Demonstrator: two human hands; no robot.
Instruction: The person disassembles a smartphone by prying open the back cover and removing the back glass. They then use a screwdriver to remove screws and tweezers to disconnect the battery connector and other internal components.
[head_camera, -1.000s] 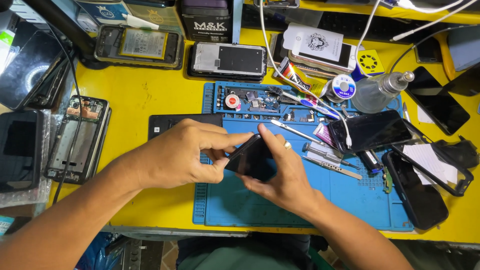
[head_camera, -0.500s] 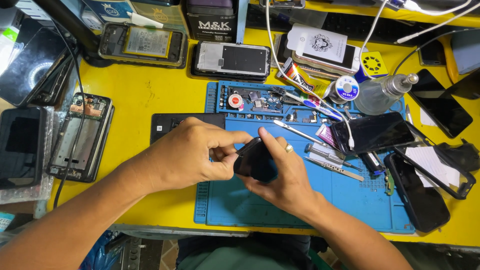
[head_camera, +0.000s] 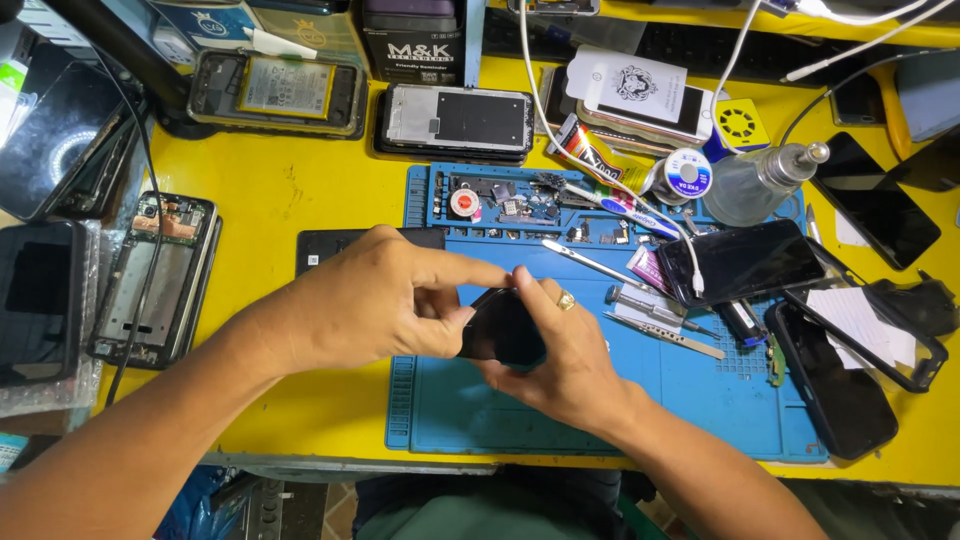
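Observation:
Both my hands hold a black phone above the blue work mat. My right hand cradles it from below and behind, a gold ring on one finger. From the left, my left hand grips the phone's edge, its index finger stretched across the top and its thumb pressed against the near side. Most of the phone is hidden by the fingers.
On the mat lie tweezers, a metal pry tool, small parts and a dark phone on a white cable. Opened phones sit left, more phones right, a clear bottle and boxes along the back of the yellow table.
My hands stay together on the phone; the left index finger has stretched further right across its top. The view has shifted slightly.

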